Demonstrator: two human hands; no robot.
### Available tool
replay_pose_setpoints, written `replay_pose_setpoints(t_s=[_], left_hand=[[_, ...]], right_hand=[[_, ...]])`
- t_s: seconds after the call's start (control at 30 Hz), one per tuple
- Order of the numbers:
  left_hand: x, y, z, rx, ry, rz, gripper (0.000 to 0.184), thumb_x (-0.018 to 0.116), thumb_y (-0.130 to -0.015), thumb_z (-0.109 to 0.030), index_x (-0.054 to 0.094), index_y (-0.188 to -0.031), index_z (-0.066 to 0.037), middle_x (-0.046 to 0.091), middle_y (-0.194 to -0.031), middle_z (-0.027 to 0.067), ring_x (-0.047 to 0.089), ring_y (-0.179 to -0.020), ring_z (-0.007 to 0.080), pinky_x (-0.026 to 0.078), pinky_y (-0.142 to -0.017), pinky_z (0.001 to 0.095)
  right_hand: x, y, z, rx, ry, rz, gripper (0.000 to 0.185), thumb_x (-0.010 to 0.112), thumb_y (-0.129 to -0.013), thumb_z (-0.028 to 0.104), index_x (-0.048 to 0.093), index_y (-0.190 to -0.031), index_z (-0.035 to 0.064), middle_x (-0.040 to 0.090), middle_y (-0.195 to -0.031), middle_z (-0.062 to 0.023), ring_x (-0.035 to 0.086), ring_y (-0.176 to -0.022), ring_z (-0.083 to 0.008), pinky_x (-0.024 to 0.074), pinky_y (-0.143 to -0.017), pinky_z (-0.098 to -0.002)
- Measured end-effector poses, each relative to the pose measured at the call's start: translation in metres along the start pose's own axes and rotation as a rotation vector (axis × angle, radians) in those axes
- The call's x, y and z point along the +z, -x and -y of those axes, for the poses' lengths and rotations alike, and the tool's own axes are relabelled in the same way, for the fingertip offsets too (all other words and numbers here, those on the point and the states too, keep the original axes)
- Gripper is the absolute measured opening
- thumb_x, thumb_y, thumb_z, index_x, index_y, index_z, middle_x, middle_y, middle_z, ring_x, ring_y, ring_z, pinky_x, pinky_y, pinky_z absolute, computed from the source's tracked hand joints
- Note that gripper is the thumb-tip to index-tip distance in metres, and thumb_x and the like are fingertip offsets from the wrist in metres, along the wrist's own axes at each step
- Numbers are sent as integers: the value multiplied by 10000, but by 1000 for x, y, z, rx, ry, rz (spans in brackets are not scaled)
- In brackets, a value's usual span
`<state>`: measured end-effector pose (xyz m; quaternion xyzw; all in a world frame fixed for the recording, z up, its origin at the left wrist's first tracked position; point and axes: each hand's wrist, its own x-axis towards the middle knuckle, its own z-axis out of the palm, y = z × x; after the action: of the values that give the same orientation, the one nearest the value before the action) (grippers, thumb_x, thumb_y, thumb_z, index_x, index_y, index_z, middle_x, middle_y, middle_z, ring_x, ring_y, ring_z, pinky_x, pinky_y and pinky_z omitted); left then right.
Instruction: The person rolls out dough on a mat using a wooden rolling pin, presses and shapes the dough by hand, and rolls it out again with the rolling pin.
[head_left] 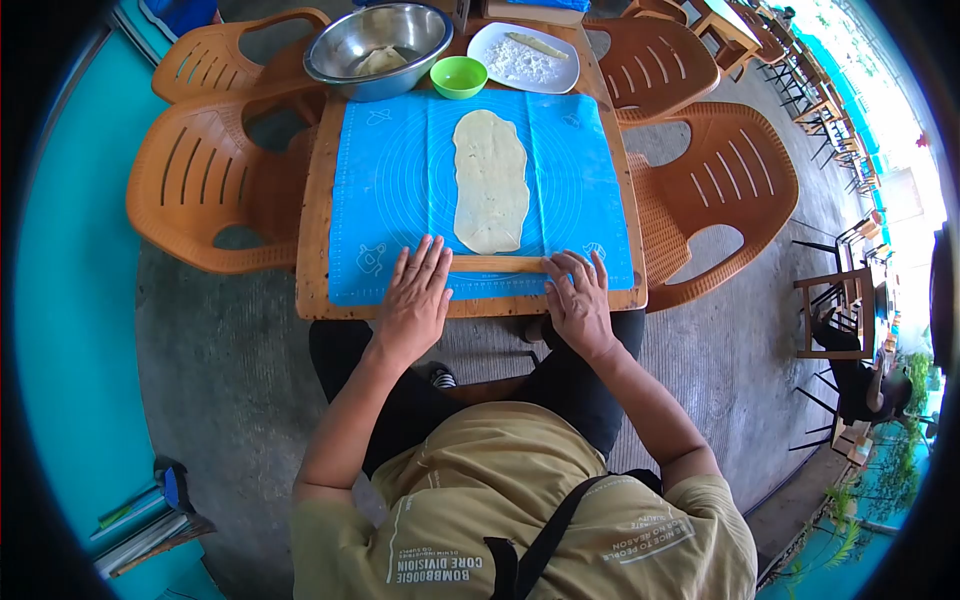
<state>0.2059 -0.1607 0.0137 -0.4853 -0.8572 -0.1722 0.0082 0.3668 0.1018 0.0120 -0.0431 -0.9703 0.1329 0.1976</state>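
Observation:
A long, flat sheet of dough [491,180] lies lengthwise on the blue silicone mat [385,190], its edges wavy. Just below its near end, a thin wooden rolling pin [497,264] runs crosswise. My left hand [416,298] rests over the pin's left end, palm down with the fingers stretched out. Over the right end sits my right hand [580,303], fingers spread and slightly bent. Neither hand is wrapped around the pin, and both its ends are hidden beneath them.
Beyond the mat stand a steel bowl [410,30] with dough inside, a green bowl [459,77] and a white plate [555,80] with flour and a pale strip. Orange chairs [195,190] flank the wooden table [313,240]. A person [862,388] sits far right.

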Motion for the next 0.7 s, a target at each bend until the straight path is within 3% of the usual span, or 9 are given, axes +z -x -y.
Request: replay_pose_setpoints(t_s=[0.13,0.2,0.3,0.47,0.53,0.57,0.63,0.67,0.7], left_hand=[[4,-11,5,0,-25,-83,527,540,-1090,-186,459,-1575,2,419,-1664,187,327,-1593,326,251,-1309,516],[2,-19,7,-7,36,-89,422,602,-1033,-101,580,-1444,-4,519,-1561,162,450,-1498,320,360,-1225,492],[-7,-27,6,24,78,-115,355,644,-981,-48,639,-1332,-4,568,-1480,138,519,-1412,306,411,-1150,469],[0,-36,14,24,52,-84,399,607,-1017,-92,599,-1405,2,531,-1533,153,460,-1482,309,346,-1237,485],[4,-39,14,26,46,-67,436,580,-1055,-136,564,-1468,3,500,-1582,164,411,-1535,312,297,-1285,494],[7,-36,13,45,-1,-81,491,538,-1091,-215,506,-1524,14,444,-1636,173,334,-1580,309,237,-1311,503],[7,-36,11,60,-48,-86,556,496,-1127,-294,448,-1580,25,388,-1689,181,258,-1625,307,177,-1338,512],[7,-39,11,31,-67,-31,611,426,-1143,-362,384,-1617,22,314,-1726,183,189,-1644,295,131,-1346,515],[7,-42,13,3,-86,23,669,355,-1159,-430,319,-1654,18,241,-1762,186,119,-1663,283,84,-1355,518]], right_hand=[[6,-15,-1,-11,-44,-61,414,682,-969,123,637,-1380,97,654,-1251,-106,618,-1226,-311,372,-1166,-562],[9,-19,-5,-41,-51,-64,413,690,-957,109,643,-1367,95,654,-1219,-104,624,-1189,-312,400,-1123,-546],[2,-29,-10,-74,-55,-104,408,699,-932,80,658,-1338,90,654,-1177,-106,632,-1142,-316,439,-1051,-521],[2,-39,-14,-74,-71,-141,407,701,-905,33,671,-1307,88,646,-1137,-106,638,-1099,-320,457,-1055,-516],[12,-34,-20,-27,-132,42,451,666,-973,89,620,-1421,64,653,-1305,-161,599,-1295,-369,383,-1191,-543],[17,-31,-22,-25,-133,45,451,666,-973,89,620,-1421,64,653,-1305,-161,599,-1295,-369,383,-1191,-543],[19,-33,-11,-7,18,10,540,571,-1070,219,492,-1565,17,535,-1560,-222,402,-1537,-413,218,-1302,-570],[18,-35,-8,-2,14,16,540,571,-1070,219,492,-1565,17,535,-1560,-222,402,-1537,-413,218,-1302,-570],[16,-40,-5,45,23,81,580,512,-1099,274,428,-1599,-7,449,-1631,-227,296,-1586,-411,162,-1314,-573]])
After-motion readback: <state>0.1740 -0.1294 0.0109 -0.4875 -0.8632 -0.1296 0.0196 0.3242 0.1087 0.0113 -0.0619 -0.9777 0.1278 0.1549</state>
